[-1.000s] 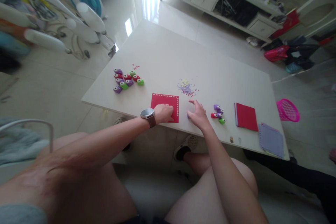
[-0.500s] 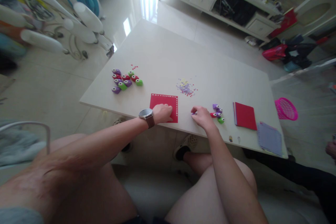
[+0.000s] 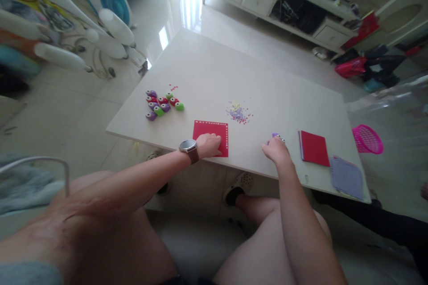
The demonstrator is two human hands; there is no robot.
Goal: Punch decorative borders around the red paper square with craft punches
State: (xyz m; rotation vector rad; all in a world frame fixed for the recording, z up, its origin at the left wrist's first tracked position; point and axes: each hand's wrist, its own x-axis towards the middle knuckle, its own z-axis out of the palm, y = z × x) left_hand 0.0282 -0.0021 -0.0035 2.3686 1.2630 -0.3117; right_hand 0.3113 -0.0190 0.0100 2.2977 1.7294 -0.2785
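My left hand (image 3: 207, 144), a watch on its wrist, lies on the near edge of a red paper sheet (image 3: 211, 131) with a punched border, fingers stretched over it. My right hand (image 3: 277, 150) is curled over a small group of paper punches near the table's front edge. Only one purple punch (image 3: 276, 135) shows past the fingertips, and the others are hidden under the hand. A scatter of tiny purple and yellow paper bits (image 3: 238, 111) lies beyond, between the two hands.
Several purple, red and green punches (image 3: 162, 103) sit at the left of the white table (image 3: 214, 67). A red paper stack (image 3: 313, 148) and a lilac stack (image 3: 346, 177) lie at the right. A pink basket (image 3: 368, 139) stands on the floor beyond.
My right hand closed on a small purple piece beside the red sheet, then moved right over the small group of punches. My left hand stayed on the sheet.
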